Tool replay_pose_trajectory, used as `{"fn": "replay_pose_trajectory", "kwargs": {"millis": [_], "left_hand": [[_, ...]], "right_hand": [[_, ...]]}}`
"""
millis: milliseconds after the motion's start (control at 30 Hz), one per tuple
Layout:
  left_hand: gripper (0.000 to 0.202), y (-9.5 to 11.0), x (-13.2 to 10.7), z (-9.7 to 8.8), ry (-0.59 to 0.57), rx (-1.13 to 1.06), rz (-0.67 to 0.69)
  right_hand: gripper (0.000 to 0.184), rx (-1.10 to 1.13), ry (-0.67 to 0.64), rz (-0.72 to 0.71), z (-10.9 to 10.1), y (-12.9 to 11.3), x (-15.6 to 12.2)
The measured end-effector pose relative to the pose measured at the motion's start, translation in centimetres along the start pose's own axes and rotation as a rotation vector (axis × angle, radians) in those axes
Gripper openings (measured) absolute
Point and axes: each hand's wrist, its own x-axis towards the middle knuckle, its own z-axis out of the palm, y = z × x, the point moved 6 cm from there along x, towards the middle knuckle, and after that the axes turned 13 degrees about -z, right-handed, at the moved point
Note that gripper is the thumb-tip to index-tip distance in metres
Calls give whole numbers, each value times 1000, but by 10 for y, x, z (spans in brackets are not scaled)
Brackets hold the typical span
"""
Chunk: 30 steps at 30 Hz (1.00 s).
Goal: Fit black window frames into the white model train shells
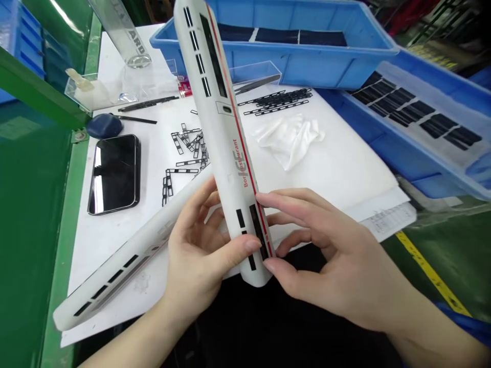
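A long white model train shell (pixel 220 122) with a red stripe, black windows and red lettering stands tilted, its near end low between my hands. My left hand (pixel 195 255) wraps round that near end from the left, thumb pressed on the black windows. My right hand (pixel 326 255) pinches the same end from the right, fingertips on the red stripe. A second white train shell (pixel 126 260) lies flat on the white sheet, running from behind my left hand toward the lower left.
A black phone (pixel 114 173) lies at the left. Several black window strips (pixel 187 148) are scattered mid-table, more strips (pixel 278 99) farther back, beside a crumpled plastic bag (pixel 289 137). Blue bins (pixel 307 56) (pixel 422 133) with dark parts stand behind and right. A green frame (pixel 57 214) borders the left.
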Motion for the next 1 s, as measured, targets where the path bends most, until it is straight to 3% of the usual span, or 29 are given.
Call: {"fn": "replay_pose_trajectory", "kwargs": {"millis": [200, 500, 733, 1000], "left_hand": [[65, 1, 0, 3, 1, 46, 30], [68, 1, 2, 3, 92, 40, 30], [68, 1, 1, 1, 118, 48, -12], [67, 0, 0, 1, 167, 59, -25]], "right_hand": [[71, 37, 23, 33, 1, 1, -2], [62, -273, 15, -58, 1, -5, -4], [56, 33, -19, 61, -7, 4, -8], [46, 127, -43, 171, -11, 13, -1]]}}
